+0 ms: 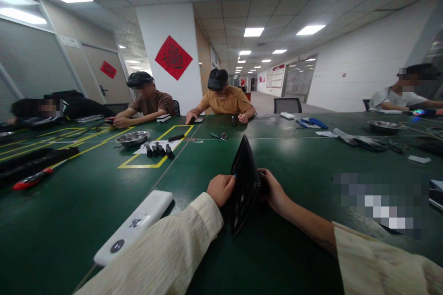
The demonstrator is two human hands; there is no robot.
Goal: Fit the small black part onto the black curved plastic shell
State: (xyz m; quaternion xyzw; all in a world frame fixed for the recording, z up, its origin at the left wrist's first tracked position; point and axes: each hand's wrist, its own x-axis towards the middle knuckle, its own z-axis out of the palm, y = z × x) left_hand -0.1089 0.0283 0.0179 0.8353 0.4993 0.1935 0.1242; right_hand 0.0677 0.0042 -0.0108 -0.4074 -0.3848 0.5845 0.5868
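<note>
A thin black panel [244, 189] stands nearly upright on edge in front of me, turned almost side-on, with several pale spots low on its face. My left hand [221, 189] is closed at its left side, thumb pressed against the face. Something small and blue shows at the thumb tip; I cannot tell what it is. Behind the panel's right side, my right hand [275, 189] curls its fingers around something dark, which may be part of the panel or a separate piece. Near my left forearm lies a white oblong device [138, 223] with a round dark button and the number 26.
Several black cylindrical pieces [159, 149] and a metal bowl [133, 138] stand by yellow tape lines. A red-handled tool [32, 179] lies left. Gloves [360, 140] and another bowl [386, 126] are at right. Co-workers [223, 99] sit around the green table [294, 156].
</note>
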